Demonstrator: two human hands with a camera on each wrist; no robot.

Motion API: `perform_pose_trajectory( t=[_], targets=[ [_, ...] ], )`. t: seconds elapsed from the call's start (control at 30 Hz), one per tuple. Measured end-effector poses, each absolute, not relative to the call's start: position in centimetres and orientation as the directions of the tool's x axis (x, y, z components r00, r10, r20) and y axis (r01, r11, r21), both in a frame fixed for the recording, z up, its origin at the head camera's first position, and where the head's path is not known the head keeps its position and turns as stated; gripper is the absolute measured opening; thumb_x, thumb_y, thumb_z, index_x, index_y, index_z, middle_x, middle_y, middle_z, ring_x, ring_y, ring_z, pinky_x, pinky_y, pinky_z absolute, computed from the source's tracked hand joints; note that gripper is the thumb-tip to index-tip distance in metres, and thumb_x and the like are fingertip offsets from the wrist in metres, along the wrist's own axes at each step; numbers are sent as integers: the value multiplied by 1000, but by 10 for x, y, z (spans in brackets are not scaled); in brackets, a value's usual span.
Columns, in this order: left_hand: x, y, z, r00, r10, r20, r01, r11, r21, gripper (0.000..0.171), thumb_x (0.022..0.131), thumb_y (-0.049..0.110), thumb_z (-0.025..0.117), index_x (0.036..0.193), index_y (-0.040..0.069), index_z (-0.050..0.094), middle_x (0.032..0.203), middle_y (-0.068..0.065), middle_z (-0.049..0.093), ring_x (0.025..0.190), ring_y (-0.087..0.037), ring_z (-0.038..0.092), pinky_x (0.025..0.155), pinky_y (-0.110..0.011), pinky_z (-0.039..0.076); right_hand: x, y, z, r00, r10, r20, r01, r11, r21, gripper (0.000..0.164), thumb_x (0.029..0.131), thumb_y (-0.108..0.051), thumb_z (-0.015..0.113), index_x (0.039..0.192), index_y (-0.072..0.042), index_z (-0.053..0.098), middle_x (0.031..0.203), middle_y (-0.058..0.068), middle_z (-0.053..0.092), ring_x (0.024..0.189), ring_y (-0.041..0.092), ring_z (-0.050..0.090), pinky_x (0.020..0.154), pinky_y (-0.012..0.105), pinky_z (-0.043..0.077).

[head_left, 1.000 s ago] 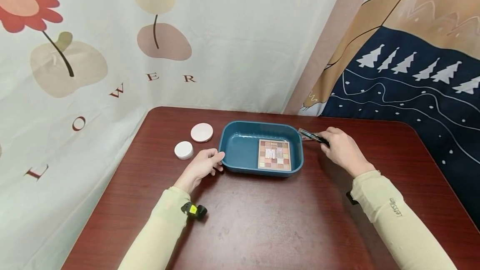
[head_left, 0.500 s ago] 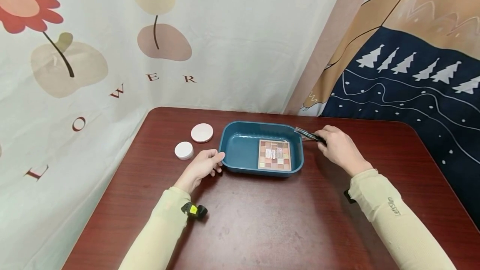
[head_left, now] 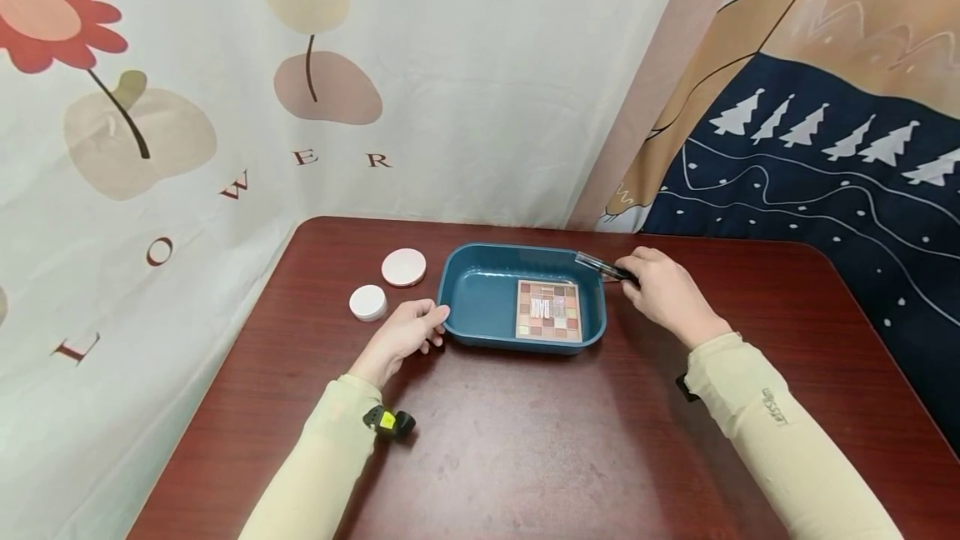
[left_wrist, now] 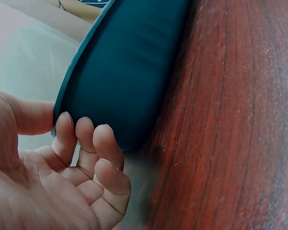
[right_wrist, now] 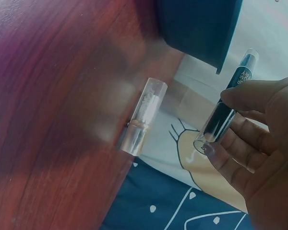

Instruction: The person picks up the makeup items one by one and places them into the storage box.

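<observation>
Tray [head_left: 477, 304], blue-green, is sitting toward the far side of the red-brown table [head_left: 487, 448]. Left hand [head_left: 408, 327] is pinching its left end: thumb is pressing on the inner side of the rim, index finger is bracing the outer wall, remaining fingers are curling loosely below; whether all of those are touching the wall, can't tell. Right hand [head_left: 662, 292] is pinching a dark tube [right_wrist: 228, 105] with clear ends between thumb and fingers, tilted, lettering partly showing. In the head view its far tip is reaching over the tray's far right corner; in the right wrist view it is hanging clear of the tray wall. Eyeshadow palette [head_left: 549, 311] is lying flat inside the tray, right half, print on top reading partly "BACK". Clear tube [right_wrist: 144, 117] is lying on the table just beyond the tray's right end, below the right hand. Left of the tray, pale pink round compact [head_left: 403, 267] and white round jar [head_left: 368, 303] are resting near each other, apart. White curtain [head_left: 480, 90] with flower prints is hanging behind; navy cloth [head_left: 795, 157] with white trees is hanging on the right.
</observation>
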State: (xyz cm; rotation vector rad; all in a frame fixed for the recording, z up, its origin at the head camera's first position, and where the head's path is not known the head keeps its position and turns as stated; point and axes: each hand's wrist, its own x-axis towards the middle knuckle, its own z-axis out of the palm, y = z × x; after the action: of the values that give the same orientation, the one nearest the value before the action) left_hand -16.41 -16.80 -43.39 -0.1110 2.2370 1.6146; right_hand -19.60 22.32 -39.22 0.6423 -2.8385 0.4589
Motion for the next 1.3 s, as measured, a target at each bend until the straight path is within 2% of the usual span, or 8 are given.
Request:
perform_pose_trajectory(
  t=[0.37, 1.03, 1.3],
  targets=[
    [-165, -168, -434, -929, 148, -340, -274, 342, 899, 36, 107, 21, 55, 75, 5, 52, 85, -8, 61, 70, -16, 59, 60, -26, 44, -198, 214, -388, -884, -395, 250, -454, 854, -255, 23, 90, 1, 70, 113, 4, 72, 100, 16, 67, 89, 30, 60, 80, 49, 55],
    [-164, -164, -432, -933, 126, -336, -272, 362, 891, 36, 107, 20, 55, 75, 6, 52, 84, -10, 62, 70, -16, 60, 60, -27, 44, -205, 196, -388, -872, -425, 243, -477, 849, -228, 27, 91, -3, 74, 117, 4, 72, 106, 19, 68, 99, 32, 63, 87, 50, 56],
    [-163, -164, -433, -940, 114, -323, -262, 369, 892, 35, 106, 18, 55, 73, 7, 54, 80, -9, 63, 66, -14, 59, 57, -25, 43, -206, 192, -389, -850, -448, 277, -509, 833, -215, 25, 90, 0, 72, 114, 5, 72, 105, 18, 68, 98, 33, 64, 86, 49, 56]
  ],
)
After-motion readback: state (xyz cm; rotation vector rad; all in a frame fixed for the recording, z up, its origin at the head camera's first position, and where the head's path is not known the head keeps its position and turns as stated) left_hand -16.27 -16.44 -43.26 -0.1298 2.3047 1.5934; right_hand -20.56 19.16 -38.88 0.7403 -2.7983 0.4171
